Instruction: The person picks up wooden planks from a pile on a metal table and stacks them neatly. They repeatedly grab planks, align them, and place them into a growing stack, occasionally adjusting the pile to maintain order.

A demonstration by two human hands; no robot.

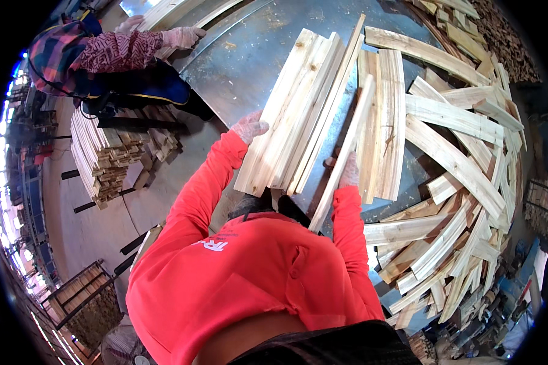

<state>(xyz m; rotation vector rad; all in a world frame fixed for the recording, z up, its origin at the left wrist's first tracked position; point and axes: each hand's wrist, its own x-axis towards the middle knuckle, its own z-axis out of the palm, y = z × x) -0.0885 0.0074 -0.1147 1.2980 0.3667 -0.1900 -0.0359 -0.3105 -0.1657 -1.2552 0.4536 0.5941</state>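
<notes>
My left hand (249,127), in a pale work glove, grips the left edge of a row of light wooden boards (286,115) lying side by side. Its thumb lies over the edge and the other fingers are partly hidden. A narrow wooden strip (346,149) is held in my right hand (349,171), also gloved, with the fingers closed around it. The strip slants across the gap between that row and a second group of boards (388,121). Both groups rest on a metal table (243,67), and the left row's near ends reach over its near edge.
Loose wooden slats (456,152) lie in a crisscross heap along the right side. At upper left a co-worker's gloved hand (184,38) is over the table's edge. Stacked boards (106,158) stand below that person, and a wooden rack (82,298) is at lower left.
</notes>
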